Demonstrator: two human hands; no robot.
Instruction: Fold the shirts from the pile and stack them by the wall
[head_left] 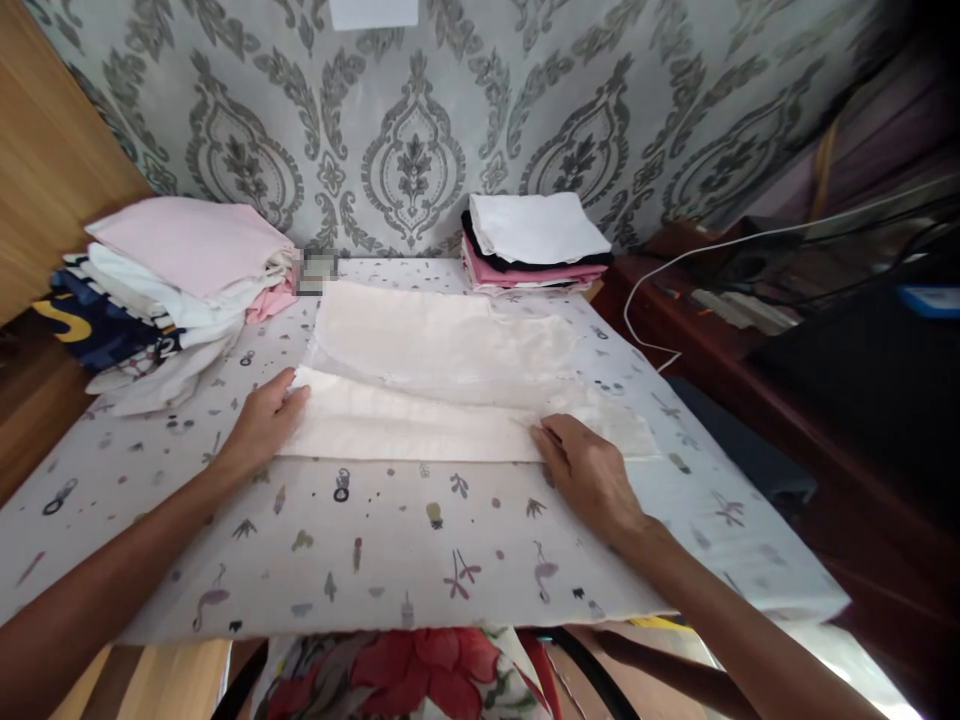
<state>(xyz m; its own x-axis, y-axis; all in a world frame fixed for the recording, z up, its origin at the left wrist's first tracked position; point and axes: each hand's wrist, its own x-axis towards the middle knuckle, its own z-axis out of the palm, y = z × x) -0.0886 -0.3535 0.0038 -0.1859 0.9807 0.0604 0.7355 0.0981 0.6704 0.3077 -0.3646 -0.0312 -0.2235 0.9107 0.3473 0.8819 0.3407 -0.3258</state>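
A cream-white garment lies spread across the printed cloth, its near side turned over into a long flat strip. What kind of garment it is I cannot tell for sure; a sleeve-like part sticks out at the right. At the strip's left end, my left hand pinches the fabric between thumb and fingers. My right hand has its fingers closed on the strip's right portion, near the sleeve-like part.
Unfolded clothes are heaped at the back left. A neat stack of folded clothes stands at the back right, white on top. A white cable hangs over the dark red furniture on the right. The patterned wall rises behind.
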